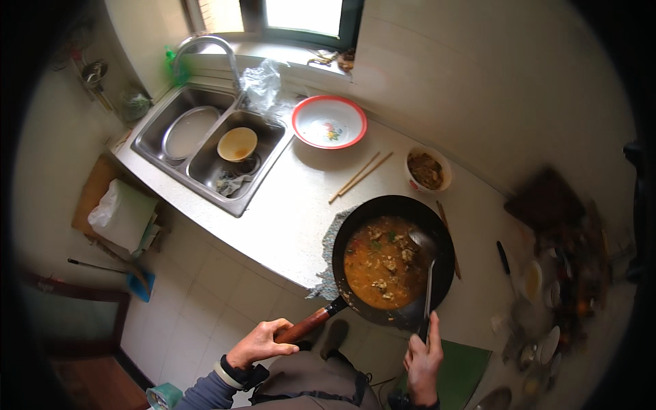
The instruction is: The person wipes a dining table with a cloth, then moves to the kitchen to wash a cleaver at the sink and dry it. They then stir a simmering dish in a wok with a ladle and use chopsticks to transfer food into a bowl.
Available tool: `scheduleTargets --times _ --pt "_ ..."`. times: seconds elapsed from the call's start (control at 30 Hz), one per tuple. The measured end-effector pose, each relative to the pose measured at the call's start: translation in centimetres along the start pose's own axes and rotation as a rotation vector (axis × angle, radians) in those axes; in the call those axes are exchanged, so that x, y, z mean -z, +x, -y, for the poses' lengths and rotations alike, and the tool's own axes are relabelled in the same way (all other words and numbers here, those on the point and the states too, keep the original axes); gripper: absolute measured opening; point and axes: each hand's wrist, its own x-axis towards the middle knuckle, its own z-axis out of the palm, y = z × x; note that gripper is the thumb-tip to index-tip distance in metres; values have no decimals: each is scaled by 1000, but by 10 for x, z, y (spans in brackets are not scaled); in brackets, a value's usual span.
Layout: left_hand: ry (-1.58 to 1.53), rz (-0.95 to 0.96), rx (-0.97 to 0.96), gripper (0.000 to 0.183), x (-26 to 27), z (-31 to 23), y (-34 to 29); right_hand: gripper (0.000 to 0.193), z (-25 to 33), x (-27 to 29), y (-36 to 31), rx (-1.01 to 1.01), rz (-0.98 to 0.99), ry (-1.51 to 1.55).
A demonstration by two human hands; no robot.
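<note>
A black wok (447, 273) with a reddish-brown soupy dish (372, 263) in it stands near the counter's front edge, on a patterned cloth (328, 253). My left hand (263, 345) is closed around the end of its wooden handle (304, 326). In my right hand (424, 355) is the dark grip of a metal ladle (429, 287). The ladle's bowl rests in the food at the wok's right side. Behind the wok sits a bowl of cooked food (425, 171). One pair of chopsticks (361, 178) lies to the left of that bowl, and more chopsticks (447, 236) lie beside the wok's right rim.
A red-rimmed white basin (329, 123) stands by the double sink (239, 205), which holds a large plate (191, 133) and a yellowish bowl (237, 145). A knife (503, 257) and blurred dishes are at the right. A green board (461, 376) lies near my right hand.
</note>
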Motion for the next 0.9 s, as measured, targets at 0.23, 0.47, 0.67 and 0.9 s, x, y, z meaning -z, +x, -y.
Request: scheduleTargets --times 0.23,0.47,0.67,0.9 --pt "-71 -15 35 54 -7 -9 -9 69 35 -35 37 -54 83 236" --pt "-95 -27 63 53 -9 -15 -15 66 37 -37 36 -50 303 -22" --pt "-149 -20 83 50 -12 -19 -19 60 21 -2 12 261 331 -525" --pt "-120 -4 89 50 -14 -18 -22 59 26 49 -22 366 373 -719"
